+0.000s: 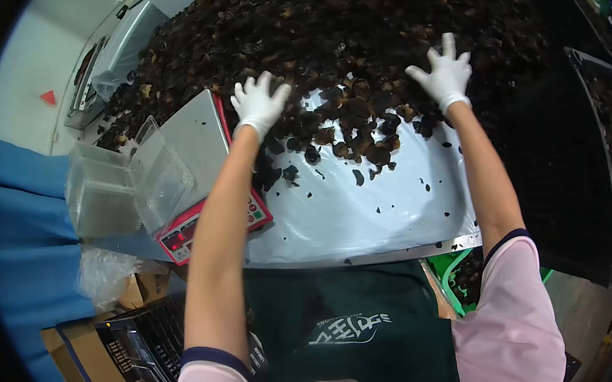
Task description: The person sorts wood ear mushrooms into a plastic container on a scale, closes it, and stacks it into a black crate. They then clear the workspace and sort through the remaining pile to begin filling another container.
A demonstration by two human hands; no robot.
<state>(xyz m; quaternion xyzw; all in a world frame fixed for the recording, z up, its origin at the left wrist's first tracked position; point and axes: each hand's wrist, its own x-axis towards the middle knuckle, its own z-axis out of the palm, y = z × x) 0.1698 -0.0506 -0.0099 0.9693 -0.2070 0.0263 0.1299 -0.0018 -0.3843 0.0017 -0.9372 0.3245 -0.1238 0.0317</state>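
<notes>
A large heap of dried wood ear mushrooms (320, 35) covers the back of the table. My left hand (259, 105), in a white glove, is spread with its fingers apart at the heap's near edge, beside the scale. On the right, my right hand (445, 76), gloved in white too, has its fingers fanned out over the dark pieces. Neither hand holds anything. Between them, loose mushroom pieces (363, 130) lie scattered on the shiny tabletop (353, 216). A red-edged digital scale (204, 131) with a clear plastic tub (163, 179) on it stands left of my left hand.
Nested clear plastic tubs (99, 189) stand left of the scale, near a blue curtain (24, 211). Cardboard boxes (106, 372) and a plastic bag (107, 273) are below. A dark panel (554, 167) borders the right side. A green basket (450, 276) sits under the table's front edge.
</notes>
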